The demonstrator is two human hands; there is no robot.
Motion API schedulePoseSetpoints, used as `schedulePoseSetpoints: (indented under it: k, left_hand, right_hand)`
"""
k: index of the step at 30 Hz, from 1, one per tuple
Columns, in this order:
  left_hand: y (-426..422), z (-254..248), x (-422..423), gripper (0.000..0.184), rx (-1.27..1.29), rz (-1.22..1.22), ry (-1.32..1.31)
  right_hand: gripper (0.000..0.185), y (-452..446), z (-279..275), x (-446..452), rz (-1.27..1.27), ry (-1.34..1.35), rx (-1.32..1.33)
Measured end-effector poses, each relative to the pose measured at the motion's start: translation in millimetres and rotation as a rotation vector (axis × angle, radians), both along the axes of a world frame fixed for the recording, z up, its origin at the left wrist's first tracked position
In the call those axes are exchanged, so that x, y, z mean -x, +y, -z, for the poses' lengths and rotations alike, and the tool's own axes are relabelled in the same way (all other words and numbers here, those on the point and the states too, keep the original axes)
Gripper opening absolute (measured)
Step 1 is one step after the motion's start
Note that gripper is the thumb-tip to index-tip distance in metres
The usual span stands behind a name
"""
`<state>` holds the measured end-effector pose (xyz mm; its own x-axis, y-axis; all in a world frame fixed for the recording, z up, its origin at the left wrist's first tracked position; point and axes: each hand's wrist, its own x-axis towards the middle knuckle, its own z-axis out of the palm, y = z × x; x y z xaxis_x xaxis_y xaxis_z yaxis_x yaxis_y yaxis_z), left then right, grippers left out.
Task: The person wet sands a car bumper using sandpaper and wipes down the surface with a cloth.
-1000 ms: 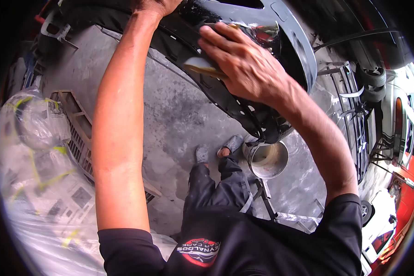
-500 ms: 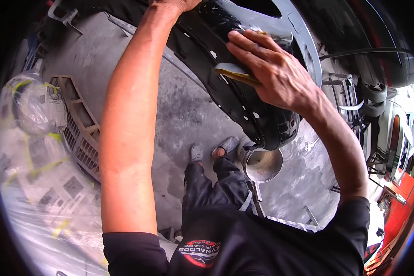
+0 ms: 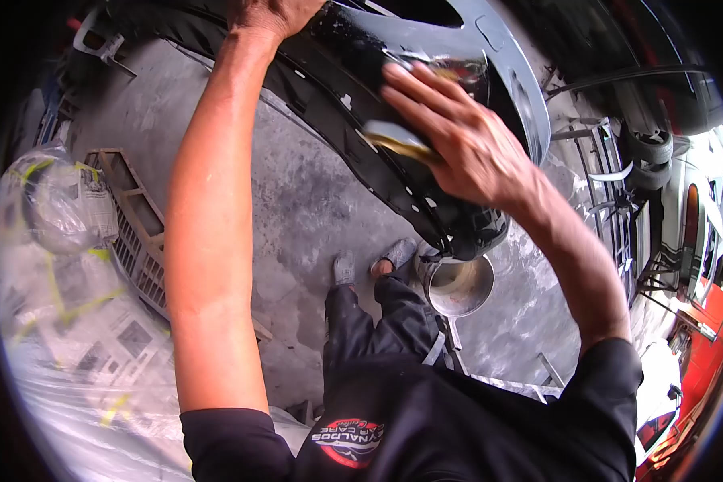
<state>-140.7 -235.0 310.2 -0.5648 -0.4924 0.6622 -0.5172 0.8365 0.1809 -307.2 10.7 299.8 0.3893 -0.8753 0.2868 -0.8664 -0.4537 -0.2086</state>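
Far left, plastic sheet (image 3: 80,321); just beside it, grille (image 3: 139,241) sits uncovered on the floor (image 3: 301,185), so it could catch grit or splatter if any flies that way. Left hand (image 3: 277,12) is at the top edge of view, on or right by the bumper (image 3: 341,68); fingers cut off, can't tell if it's gripping. If it isn't bracing, the bumper could shift under one-sided push, and what supports it is mostly hidden. Shoes (image 3: 343,269) are planted on the floor short of the bumper; arms are out at a long reach, so overleaning could cost footing. Pad (image 3: 400,143) is on the bumper's dark face under the right hand, yellow-and-grey edge poking out on the thumb side. Right hand (image 3: 462,136) holds it, fingers stretched flat on top, a bit blurred. Risks there: too much fingertip pressure gives uneven spots; trapped grit scratches; pad edge snags at the opening (image 3: 426,10) if the stroke runs long; fingertips slip past the pad and rub bare on the bumper. Bucket (image 3: 474,301) is right by the bumper's near end; can't tell if they touch. A knock from bumper or foot could tip it. Tyres (image 3: 649,150) at right, well apart, low concern.
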Motion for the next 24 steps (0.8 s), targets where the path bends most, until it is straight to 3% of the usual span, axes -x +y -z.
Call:
schedulePoseSetpoints:
  k: [6,11,15,16,19,21,23,24]
  left_hand:
    - [0.7,2.1,-0.1,0.035,0.028,0.000,-0.021]
    - [2.9,-0.8,0.6,0.034,0.010,-0.009,-0.002]
    - [7.7,-1.0,3.2,0.037,0.056,-0.004,0.004]
    - [-24.3,11.7,-12.6,0.046,0.021,-0.018,-0.226]
    - [-22.2,12.0,-10.7,0.045,0.032,-0.020,-0.168]
    - [-20.1,8.9,-12.1,0.038,-0.002,0.022,-0.156]
    - [-26.3,9.1,-23.6,0.033,0.140,0.172,-0.230]
    - [-41.8,15.2,-30.4,0.035,0.060,0.242,-0.269]
  right_hand:
    - [0.059,-26.5,7.7,-9.8,-0.059,-0.246,0.064]
    - [0.061,22.7,13.7,5.6,0.033,-0.280,0.016]
    - [0.055,-22.5,5.6,-6.1,-0.053,-0.374,0.081]
    - [0.055,-17.2,6.3,-0.4,-0.069,-0.368,0.090]
    - [0.054,19.7,25.5,16.7,-0.008,-0.365,0.060]
    - [0.055,11.4,28.8,-0.8,0.062,-0.501,0.124]
    - [0.049,-28.9,41.4,-12.3,-0.087,-0.606,0.253]
    - [0.037,-52.3,49.6,-24.9,-0.099,-0.445,0.459]
